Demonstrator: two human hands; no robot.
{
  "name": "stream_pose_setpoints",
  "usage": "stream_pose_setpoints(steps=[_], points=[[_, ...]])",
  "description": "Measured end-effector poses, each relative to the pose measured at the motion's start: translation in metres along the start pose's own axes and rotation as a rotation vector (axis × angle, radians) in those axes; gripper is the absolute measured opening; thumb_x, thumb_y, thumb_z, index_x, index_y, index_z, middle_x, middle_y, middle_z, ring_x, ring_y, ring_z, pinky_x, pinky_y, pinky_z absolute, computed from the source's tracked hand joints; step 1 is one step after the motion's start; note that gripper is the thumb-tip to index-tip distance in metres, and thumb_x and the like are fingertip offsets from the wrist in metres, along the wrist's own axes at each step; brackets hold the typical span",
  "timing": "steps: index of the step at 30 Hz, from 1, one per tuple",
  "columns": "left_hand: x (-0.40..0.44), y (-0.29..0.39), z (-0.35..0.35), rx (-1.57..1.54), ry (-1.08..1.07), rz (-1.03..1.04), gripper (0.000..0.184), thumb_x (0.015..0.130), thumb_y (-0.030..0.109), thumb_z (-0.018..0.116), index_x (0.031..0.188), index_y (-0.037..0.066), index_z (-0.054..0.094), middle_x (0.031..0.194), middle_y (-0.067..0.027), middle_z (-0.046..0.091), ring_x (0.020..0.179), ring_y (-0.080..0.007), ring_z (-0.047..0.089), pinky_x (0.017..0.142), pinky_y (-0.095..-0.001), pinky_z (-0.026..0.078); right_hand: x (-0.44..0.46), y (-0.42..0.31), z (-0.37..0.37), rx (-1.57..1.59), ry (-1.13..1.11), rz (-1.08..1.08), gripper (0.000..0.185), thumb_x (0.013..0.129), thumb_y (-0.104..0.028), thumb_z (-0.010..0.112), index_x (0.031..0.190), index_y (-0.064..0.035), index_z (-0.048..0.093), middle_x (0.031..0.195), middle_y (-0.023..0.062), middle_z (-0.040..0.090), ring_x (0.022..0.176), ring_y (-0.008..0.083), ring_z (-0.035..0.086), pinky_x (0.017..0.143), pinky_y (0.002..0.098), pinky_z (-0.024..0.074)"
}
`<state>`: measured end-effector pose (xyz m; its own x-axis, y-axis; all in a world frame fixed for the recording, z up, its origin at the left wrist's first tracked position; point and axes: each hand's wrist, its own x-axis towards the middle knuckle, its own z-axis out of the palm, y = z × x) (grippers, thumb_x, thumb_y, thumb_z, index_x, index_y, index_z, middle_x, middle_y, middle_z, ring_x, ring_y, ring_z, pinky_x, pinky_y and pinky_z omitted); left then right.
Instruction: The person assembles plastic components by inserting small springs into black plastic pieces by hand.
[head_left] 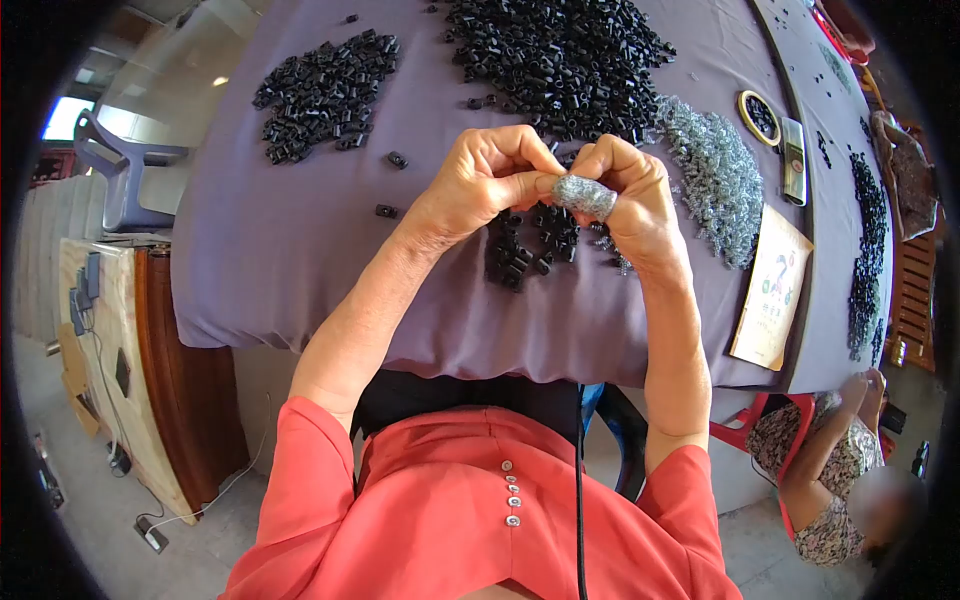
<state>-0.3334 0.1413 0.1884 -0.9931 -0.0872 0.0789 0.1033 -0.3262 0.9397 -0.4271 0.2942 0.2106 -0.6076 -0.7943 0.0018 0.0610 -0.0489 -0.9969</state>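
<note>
Both hands meet above the near part of the cloth-covered table, fingertips close together. My left hand [478, 182] is closed in a pinch of thumb and forefinger. My right hand [640, 195] is closed too, and a grey, fabric-like sleeve [584, 197] covers one of its digits. Whatever lies between the fingertips is too small or hidden to make out. Just below the hands are small black tubular pieces [511, 258] in a loose cluster. A big heap of the same black pieces [560, 60] lies beyond, and shiny clear-grey small pieces [718, 185] are heaped to the right.
Another black pile [325, 100] lies at the left. On the right are a yellow ring [744, 112] around black pieces, a small box [793, 165] and a paper booklet [772, 290]. A person [825, 460] sits at lower right. A plastic chair [125, 170] stands left.
</note>
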Motion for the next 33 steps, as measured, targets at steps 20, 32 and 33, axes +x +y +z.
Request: stream_pose_setpoints(steps=[20,32,33], points=[[0.010,-0.019,-0.014,-0.392,0.137,-0.138,0.010,0.083,0.011,0.065,0.089,0.004,0.061,0.073,-0.0036,0.061,0.058,-0.0089,0.054,0.052,-0.0213,0.043,0.004,0.018,0.011,-0.200,0.146,-0.165,0.019,0.076,0.001,0.067,0.094,-0.0024,0.064,0.081,0.0011,0.066,0.078,0.0071,0.059,0.072,0.0227,0.0482],[0.009,-0.013,-0.012,-0.328,0.078,-0.125,0.010,0.085,0.011,0.062,0.092,0.005,0.059,0.076,-0.0049,0.062,0.061,-0.0079,0.054,0.055,-0.0216,0.042,0.004,0.011,0.008,-0.338,0.213,-0.145,0.020,0.079,0.005,0.056,0.095,-0.0017,0.066,0.078,0.0025,0.066,0.068,0.0069,0.058,0.064,0.0212,0.0475],[0.009,-0.013,-0.012,-0.312,0.080,-0.121,0.010,0.085,0.011,0.062,0.092,0.005,0.059,0.076,-0.0053,0.062,0.061,-0.0081,0.054,0.055,-0.0217,0.042,0.005,0.011,0.008,-0.320,0.219,-0.126,0.018,0.079,0.004,0.057,0.094,-0.0012,0.066,0.077,0.0025,0.066,0.065,0.0066,0.057,0.062,0.0210,0.0470]])
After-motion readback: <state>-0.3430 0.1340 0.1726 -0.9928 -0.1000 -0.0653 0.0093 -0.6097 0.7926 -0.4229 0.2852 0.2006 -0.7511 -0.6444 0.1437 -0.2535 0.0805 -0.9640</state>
